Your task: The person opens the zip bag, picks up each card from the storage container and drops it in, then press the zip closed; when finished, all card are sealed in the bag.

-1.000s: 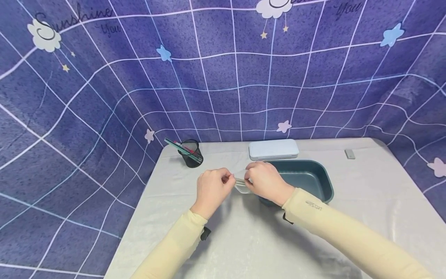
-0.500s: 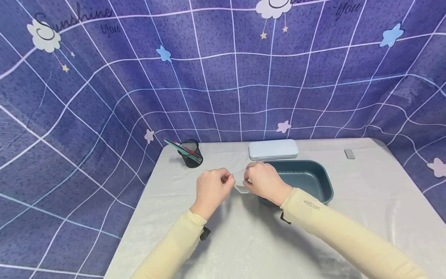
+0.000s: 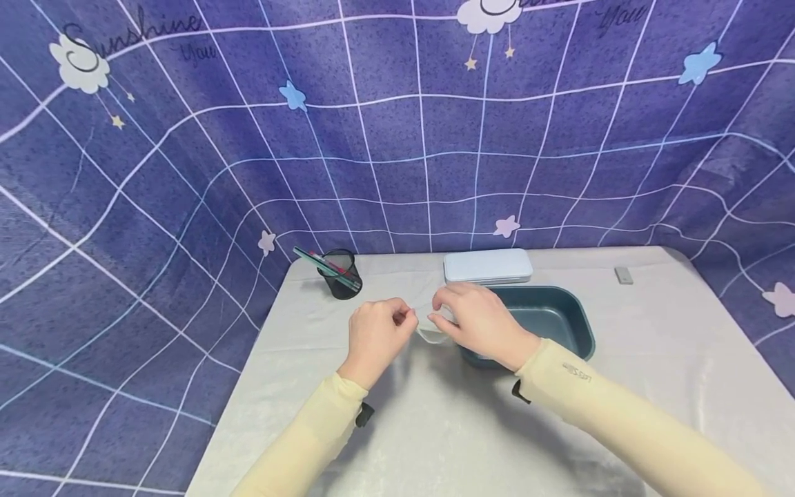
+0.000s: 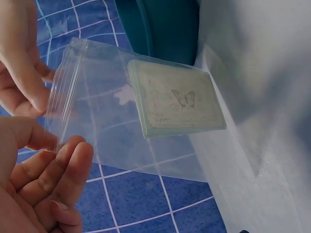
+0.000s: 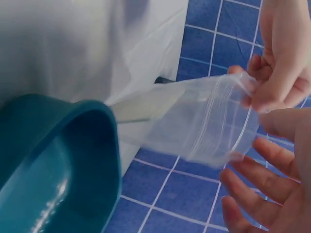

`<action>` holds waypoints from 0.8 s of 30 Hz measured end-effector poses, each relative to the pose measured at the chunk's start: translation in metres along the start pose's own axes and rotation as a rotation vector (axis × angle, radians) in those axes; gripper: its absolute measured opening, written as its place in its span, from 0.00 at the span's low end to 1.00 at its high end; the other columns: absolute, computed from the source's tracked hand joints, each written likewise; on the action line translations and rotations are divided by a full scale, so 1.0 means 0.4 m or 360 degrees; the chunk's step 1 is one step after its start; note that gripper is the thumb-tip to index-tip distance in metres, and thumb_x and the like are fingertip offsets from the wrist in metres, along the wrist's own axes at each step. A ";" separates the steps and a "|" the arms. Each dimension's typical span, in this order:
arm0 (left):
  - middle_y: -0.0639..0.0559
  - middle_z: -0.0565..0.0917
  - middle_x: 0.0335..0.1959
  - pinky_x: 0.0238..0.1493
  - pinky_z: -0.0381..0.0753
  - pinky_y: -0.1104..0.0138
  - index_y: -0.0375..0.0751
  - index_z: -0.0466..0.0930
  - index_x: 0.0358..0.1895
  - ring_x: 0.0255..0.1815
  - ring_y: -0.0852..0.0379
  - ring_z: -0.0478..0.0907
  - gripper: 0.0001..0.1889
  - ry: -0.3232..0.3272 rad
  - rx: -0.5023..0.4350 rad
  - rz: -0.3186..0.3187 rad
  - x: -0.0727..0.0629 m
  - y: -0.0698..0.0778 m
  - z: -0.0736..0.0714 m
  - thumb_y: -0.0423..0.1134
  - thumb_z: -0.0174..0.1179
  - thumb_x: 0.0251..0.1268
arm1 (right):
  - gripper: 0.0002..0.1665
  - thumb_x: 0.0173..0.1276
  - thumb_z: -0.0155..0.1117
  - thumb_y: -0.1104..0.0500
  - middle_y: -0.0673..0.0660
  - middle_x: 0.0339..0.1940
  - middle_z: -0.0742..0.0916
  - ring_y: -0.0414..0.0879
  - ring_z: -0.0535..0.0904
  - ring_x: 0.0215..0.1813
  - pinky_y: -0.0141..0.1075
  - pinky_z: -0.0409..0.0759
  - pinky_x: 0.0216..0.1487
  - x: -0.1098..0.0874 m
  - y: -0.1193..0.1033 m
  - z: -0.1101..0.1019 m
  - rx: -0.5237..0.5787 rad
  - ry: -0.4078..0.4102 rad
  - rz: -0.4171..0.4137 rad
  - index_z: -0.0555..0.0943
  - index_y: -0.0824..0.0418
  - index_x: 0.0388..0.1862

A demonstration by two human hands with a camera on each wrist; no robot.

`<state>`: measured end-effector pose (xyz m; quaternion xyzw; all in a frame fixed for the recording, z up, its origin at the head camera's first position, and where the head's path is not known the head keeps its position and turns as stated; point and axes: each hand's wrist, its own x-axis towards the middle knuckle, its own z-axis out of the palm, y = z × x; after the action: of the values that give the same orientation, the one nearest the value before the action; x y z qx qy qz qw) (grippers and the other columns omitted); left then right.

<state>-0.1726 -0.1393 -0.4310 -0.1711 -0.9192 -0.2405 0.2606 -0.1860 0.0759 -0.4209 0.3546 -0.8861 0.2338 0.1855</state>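
A clear zip bag point(image 4: 109, 73) hangs between the two hands, its zip strip near the fingers. Inside it lies a pale greenish stack, apparently paper or cards point(image 4: 180, 114), with a butterfly print on its face. My left hand point(image 3: 380, 338) pinches one corner of the bag's top edge between thumb and index finger. My right hand point(image 3: 481, 321) is at the other end of that edge, thumb and fingers apart; in the right wrist view its fingers point(image 5: 260, 177) are spread, with a fingertip close to or touching the bag.
A dark teal bin point(image 3: 574, 310) stands just beyond my right hand. Behind it lies a pale blue case point(image 3: 487, 266). A black mesh pen holder point(image 3: 341, 284) with pens and a green strip stands at the back left. A small grey item point(image 3: 624, 275) lies far right.
My right hand's thumb and fingers have parted from the bag's edge, and the hand has shifted slightly right. My left hand stays on its corner.
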 end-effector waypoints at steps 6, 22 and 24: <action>0.66 0.83 0.18 0.24 0.74 0.62 0.52 0.88 0.23 0.19 0.65 0.77 0.07 0.0012 -0.0022 -0.0029 -0.006 -0.016 0.000 0.40 0.65 0.56 | 0.39 0.60 0.77 0.35 0.50 0.48 0.89 0.45 0.85 0.49 0.48 0.82 0.48 -0.042 0.029 -0.013 0.0140 -0.0182 0.0227 0.82 0.55 0.63; 0.67 0.84 0.21 0.29 0.77 0.61 0.53 0.90 0.28 0.22 0.67 0.79 0.07 -0.0055 -0.0158 -0.0205 0.009 -0.060 -0.015 0.45 0.67 0.63 | 0.09 0.67 0.76 0.51 0.40 0.36 0.89 0.37 0.85 0.38 0.42 0.82 0.42 -0.050 0.084 0.034 0.0161 0.0000 0.0217 0.90 0.51 0.42; 0.67 0.84 0.22 0.31 0.77 0.62 0.53 0.90 0.29 0.23 0.68 0.79 0.08 -0.0056 -0.0219 -0.0252 0.009 -0.071 -0.020 0.48 0.69 0.65 | 0.07 0.69 0.74 0.51 0.40 0.36 0.89 0.36 0.84 0.38 0.42 0.82 0.44 -0.039 0.083 0.036 0.0177 0.0017 0.0233 0.90 0.51 0.42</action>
<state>-0.1850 -0.1664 -0.4332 -0.1197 -0.9156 -0.3199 0.2122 -0.2015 0.0976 -0.4496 0.2975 -0.8942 0.2974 0.1528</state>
